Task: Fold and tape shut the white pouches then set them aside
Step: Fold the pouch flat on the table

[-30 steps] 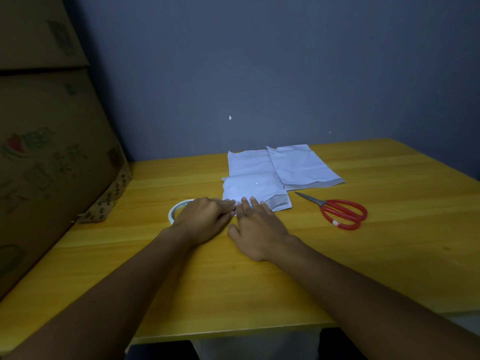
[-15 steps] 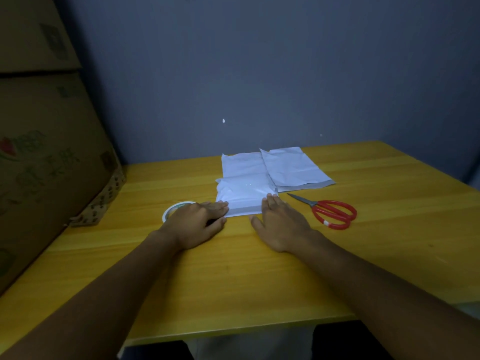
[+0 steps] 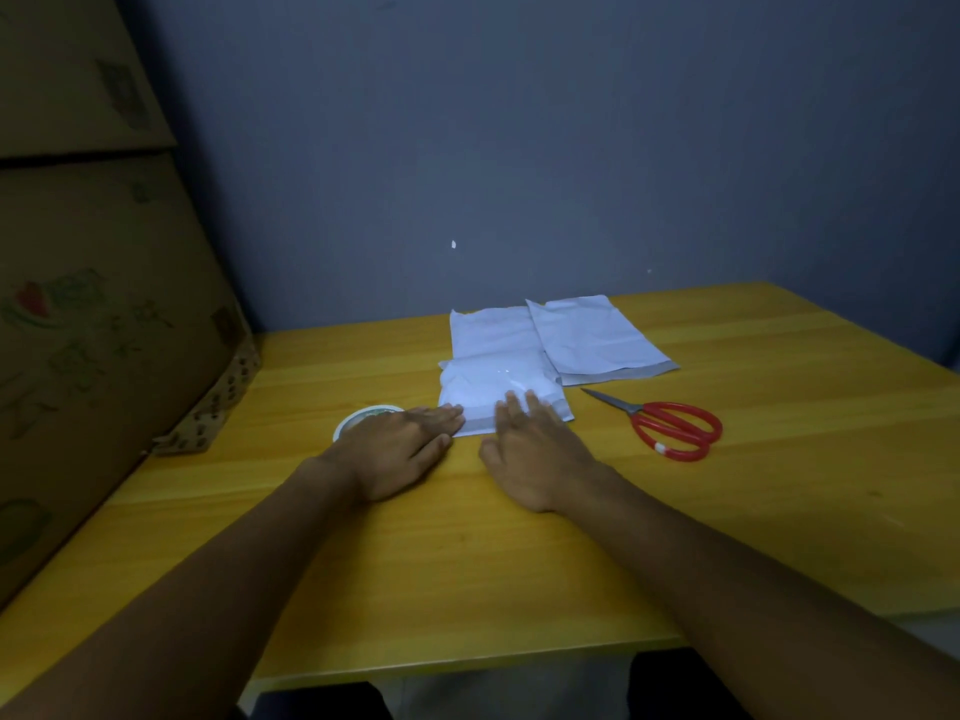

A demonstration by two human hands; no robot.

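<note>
Both hands flat, fingers straight: left hand [image 3: 395, 449] touches the near-left corner of the filled pouch [image 3: 498, 389], right hand [image 3: 540, 454] presses its near edge. Yellow table [image 3: 779, 511] carries everything; cardboard boxes [image 3: 93, 330] stand left. Two flat pouches [image 3: 587, 332] lie just behind the filled one, overlapping. Red scissors [image 3: 675, 428] right, tape roll [image 3: 363, 420] partly under the left hand. Step looks like creasing the fold. Next probably needs tape pulled while one hand pins the flap.
</note>
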